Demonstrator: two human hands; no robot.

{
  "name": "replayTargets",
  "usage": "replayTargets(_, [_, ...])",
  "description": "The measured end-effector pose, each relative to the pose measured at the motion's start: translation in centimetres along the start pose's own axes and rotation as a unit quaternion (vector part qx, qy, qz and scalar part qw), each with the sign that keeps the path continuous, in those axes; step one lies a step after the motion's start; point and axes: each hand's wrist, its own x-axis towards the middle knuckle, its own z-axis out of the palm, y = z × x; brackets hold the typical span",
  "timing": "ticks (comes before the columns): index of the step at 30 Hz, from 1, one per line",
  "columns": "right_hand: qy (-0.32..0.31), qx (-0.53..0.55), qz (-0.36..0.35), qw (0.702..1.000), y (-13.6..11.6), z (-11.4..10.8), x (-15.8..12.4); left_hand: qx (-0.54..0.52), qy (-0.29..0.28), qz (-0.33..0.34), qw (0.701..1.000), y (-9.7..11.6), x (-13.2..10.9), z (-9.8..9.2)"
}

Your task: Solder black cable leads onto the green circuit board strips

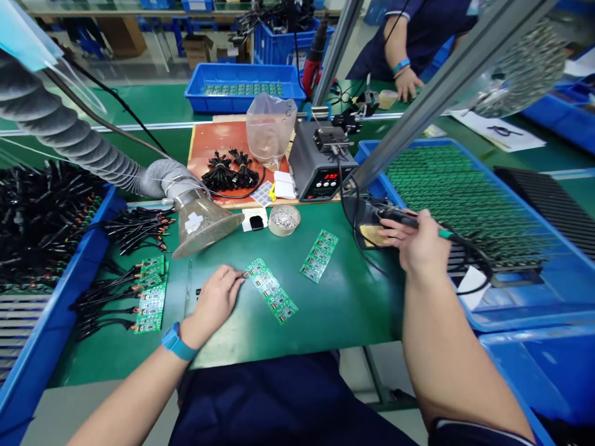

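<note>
My left hand point(219, 296) rests on the green bench, its fingers pinching the wire ends of a cable at the top left corner of a green circuit board panel point(272, 290). Most of that cable is hidden under the hand; a short black bit shows left of it. My right hand point(424, 246) is closed around a soldering iron point(400, 217), whose tip end is at the stand with a yellow sponge point(372, 235). A second circuit board panel point(318, 256) lies between the hands. Panels with black cables attached point(151, 297) lie to the left.
A fume extractor hood point(204, 223) hangs above the left hand. Behind are a tub of metal bits point(284, 219) and a soldering station point(320, 167). Blue bins hold cables point(41, 217) at left and boards point(455, 192) at right. Across the bench is a co-worker's hand point(408, 83).
</note>
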Motion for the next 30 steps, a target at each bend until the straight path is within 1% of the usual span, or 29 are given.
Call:
replayTargets(3, [0.023, -0.009, 0.002, 1.000, 0.0, -1.5, -1.2, 0.007, 0.002, 0.003, 1.000, 0.0, -0.7, 0.7])
replayTargets(4, [0.044, -0.012, -0.016, 0.999, 0.1, -2.0, -1.8, 0.009, 0.002, 0.004, 1.000, -0.1, -0.8, 0.8])
replayTargets(5, [0.073, -0.012, -0.048, 0.996, 0.3, -2.5, -2.6, 0.011, 0.003, 0.004, 1.000, -0.1, -0.9, 0.9])
replayTargets(6, [0.111, -0.005, -0.097, 0.989, 0.5, -3.0, -3.4, 0.009, 0.005, 0.004, 1.000, -0.3, -0.9, 0.9])
replayTargets(8, [0.165, 0.033, -0.198, 0.966, 0.9, -3.4, -5.3, 0.002, 0.008, 0.003, 1.000, -0.6, -0.8, 0.9])
replayTargets(9, [0.173, 0.056, -0.235, 0.955, 0.9, -3.4, -6.5, -0.004, 0.009, 0.003, 1.000, -0.7, -0.7, 0.9])
replayTargets(10, [0.163, 0.075, -0.258, 0.949, 0.9, -3.2, -7.7, -0.010, 0.009, 0.003, 1.000, -0.8, -0.6, 0.8])
replayTargets(11, [0.139, 0.085, -0.272, 0.948, 0.7, -2.8, -9.2, -0.015, 0.008, 0.003, 1.000, -0.9, -0.5, 0.8])
replayTargets(13, [0.067, 0.078, -0.279, 0.955, 0.2, -1.7, -12.3, -0.018, 0.006, 0.005, 1.000, -1.0, -0.3, 0.7])
replayTargets(15, [-0.045, 0.050, -0.249, 0.966, -0.3, -0.4, -15.6, -0.014, 0.003, 0.005, 1.000, -1.0, -0.1, 0.7])
replayTargets(17, [-0.157, -0.016, -0.195, 0.968, -0.5, 0.8, -18.4, -0.007, 0.003, 0.003, 1.000, -0.9, 0.1, 0.7])
replayTargets(19, [-0.242, -0.114, -0.174, 0.948, -0.3, 1.9, -20.3, -0.001, 0.006, 0.004, 1.000, -0.9, 0.1, 0.7])
replayTargets(21, [-0.305, -0.193, -0.190, 0.913, 0.1, 2.9, -21.3, 0.003, 0.010, 0.007, 1.000, -0.9, 0.2, 0.8])
replayTargets(23, [-0.343, -0.232, -0.224, 0.882, 0.6, 4.0, -21.8, 0.006, 0.014, 0.010, 1.000, -0.9, 0.2, 0.8])
replayTargets(25, [-0.359, -0.247, -0.255, 0.863, 1.0, 4.9, -22.0, 0.009, 0.014, 0.011, 1.000, -0.8, 0.2, 0.8])
replayTargets(28, [-0.379, -0.264, -0.260, 0.848, 1.6, 5.7, -22.2, 0.015, 0.012, 0.006, 1.000, -0.8, 0.2, 0.9])
replayTargets(30, [-0.385, -0.266, -0.259, 0.845, 1.9, 5.9, -22.4, 0.020, 0.009, -0.001, 1.000, -0.8, 0.1, 1.0])
